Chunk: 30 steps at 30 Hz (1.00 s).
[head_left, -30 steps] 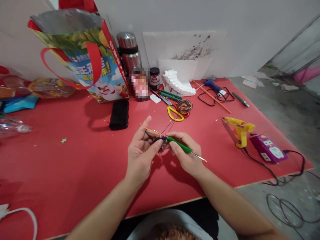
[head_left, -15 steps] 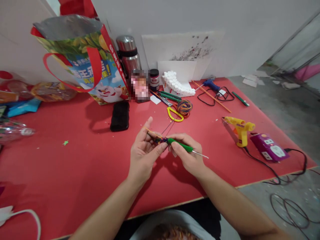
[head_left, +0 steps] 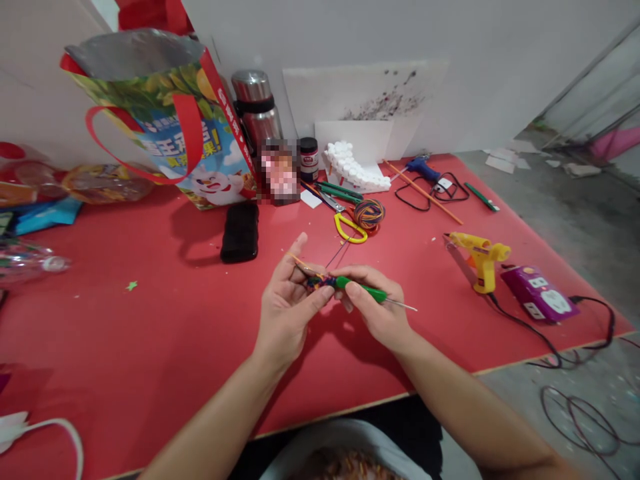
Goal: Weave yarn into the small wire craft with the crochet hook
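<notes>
Between thumb and fingers, my left hand (head_left: 287, 303) pinches a small piece of multicoloured yarn work (head_left: 320, 283); its index finger is raised with an orange strand running over it. My right hand (head_left: 377, 307) is closed round the green handle of a crochet hook (head_left: 373, 291), whose thin metal end points right. The handle's other end meets the yarn work, and the hook tip there is hidden. A dark strand runs from the hands up to the yarn ball (head_left: 369, 215), which lies beside yellow-handled scissors (head_left: 350, 229).
On the red table (head_left: 175, 347) are a black phone (head_left: 240, 232), a large bag (head_left: 200, 140), a steel flask (head_left: 257, 113), a dark jar (head_left: 309, 160) and a white bumpy object (head_left: 353, 167). At the right are a yellow glue gun (head_left: 480, 257) and a purple power box (head_left: 539, 293) with cables.
The green handle and its thin metal end have tilted slightly, the metal end now a little higher. Both hands keep nearly the same places and holds.
</notes>
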Motion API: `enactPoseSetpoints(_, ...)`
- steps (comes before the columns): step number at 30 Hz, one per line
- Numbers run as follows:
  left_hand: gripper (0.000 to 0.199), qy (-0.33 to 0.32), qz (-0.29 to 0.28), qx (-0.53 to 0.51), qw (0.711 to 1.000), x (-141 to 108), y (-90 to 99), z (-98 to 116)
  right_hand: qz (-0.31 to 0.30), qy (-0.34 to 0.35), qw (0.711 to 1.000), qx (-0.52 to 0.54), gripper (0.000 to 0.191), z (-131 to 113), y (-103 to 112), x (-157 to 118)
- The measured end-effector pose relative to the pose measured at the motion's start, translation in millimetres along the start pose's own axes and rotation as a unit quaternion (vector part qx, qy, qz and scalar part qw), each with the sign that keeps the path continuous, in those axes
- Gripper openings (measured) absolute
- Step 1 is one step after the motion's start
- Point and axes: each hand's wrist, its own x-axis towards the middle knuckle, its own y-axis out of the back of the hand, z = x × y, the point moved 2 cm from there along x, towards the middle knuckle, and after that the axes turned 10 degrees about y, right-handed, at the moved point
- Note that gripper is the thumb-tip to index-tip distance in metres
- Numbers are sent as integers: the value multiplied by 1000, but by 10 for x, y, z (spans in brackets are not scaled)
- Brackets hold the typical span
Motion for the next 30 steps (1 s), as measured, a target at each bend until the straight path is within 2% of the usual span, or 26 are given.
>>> enactPoseSetpoints(4,73,-4,8,-12,1000,19,23,10,-19,38,996,-77,24,-12,13,-15)
enactPoseSetpoints(7,63,-9,6,-13,1000,33,41,22,-16,49,994,-94,27,-23,17,-19)
enactPoseSetpoints(13,58,-22,-4,-10,1000,63,78,-11,7,19,1000,21,24,46,32,-34)
enactPoseSetpoints(17,54,-16,14,17,1000,82,121,-21,40,2,999,16,20,93,60,-25)
enactPoseSetpoints(21,68,40,16,57,997,120,156,20,31,-7,999,28,16,79,64,-1)
enactPoseSetpoints(24,70,86,-2,60,995,159,183,46,25,-9,1000,15,18,63,71,6)
enactPoseSetpoints(26,66,81,-2,91,993,188,212,59,28,-8,1000,-1,18,56,78,8)
enactPoseSetpoints(30,49,40,19,232,972,243,277,56,63,-10,997,31,15,40,84,44)
